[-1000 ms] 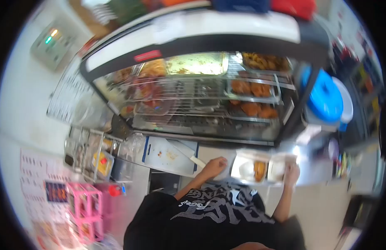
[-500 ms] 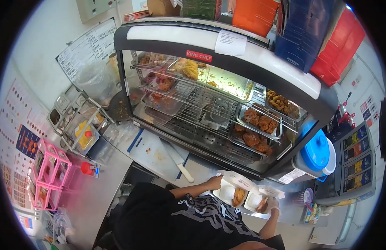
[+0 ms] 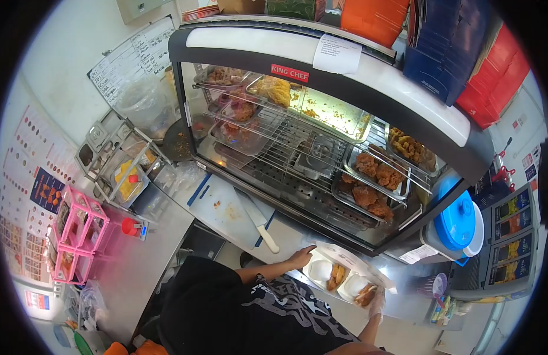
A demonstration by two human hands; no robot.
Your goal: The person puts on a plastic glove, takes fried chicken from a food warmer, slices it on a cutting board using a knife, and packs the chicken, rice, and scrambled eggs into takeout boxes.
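Two open takeaway boxes stand side by side on the counter in front of my body. The left meal box [image 3: 307,273] and the right meal box [image 3: 343,293] each hold a white mound of rice and browned fried chicken [image 3: 365,294]. My bare left hand [image 3: 300,257] is closed on the left box's upper left edge. My right hand [image 3: 377,303], in a clear plastic glove, is at the right box's outer side beside the chicken; its fingers look closed on that edge, partly blurred. Raised lids [image 3: 351,260] lean toward the display cabinet.
A glass food warmer [image 3: 327,65] with trays of fried chicken stands behind the boxes. A large knife [image 3: 259,225] lies on a cutting board [image 3: 217,207] at left. A blue-lidded bucket [image 3: 457,210] and a purple cup [image 3: 434,284] are at right. Pink racks [image 3: 81,228] stand far left.
Both boxes have shifted slightly left relative to the counter. My right hand has moved left and toward my body along the right box. My left hand keeps its grip. The camera view has turned slightly.
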